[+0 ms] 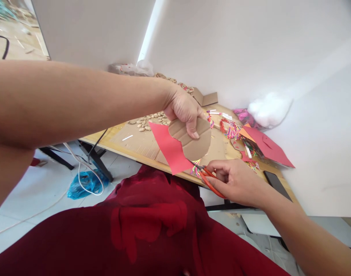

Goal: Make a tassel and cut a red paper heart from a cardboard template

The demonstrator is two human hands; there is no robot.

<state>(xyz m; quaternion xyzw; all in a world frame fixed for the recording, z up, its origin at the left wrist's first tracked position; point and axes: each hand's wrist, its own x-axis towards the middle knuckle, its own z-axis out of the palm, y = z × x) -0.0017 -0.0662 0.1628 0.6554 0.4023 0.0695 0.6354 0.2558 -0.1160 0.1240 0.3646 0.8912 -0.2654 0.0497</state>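
Observation:
My left hand (187,109) pinches a rounded piece of cardboard (197,143), its thumb lying on the brown face. Behind the cardboard is a sheet of red paper (171,149), which sticks out to the left and below. In my right hand (233,178) are orange-handled scissors (211,183), with fingers in the loops. Their blades meet the red paper close to the cardboard's lower edge. How far the blades are apart is hard to see. Fingers of my left hand behind the cardboard are hidden.
Peanut-like pieces (148,120) lie on the wooden table (126,149). Colourful strings (231,128), white markers (221,114), red sheets (269,147) and a dark phone (276,184) are to the right. White stuffing (270,109) rests against the wall. A blue plastic bag (86,184) is on the floor.

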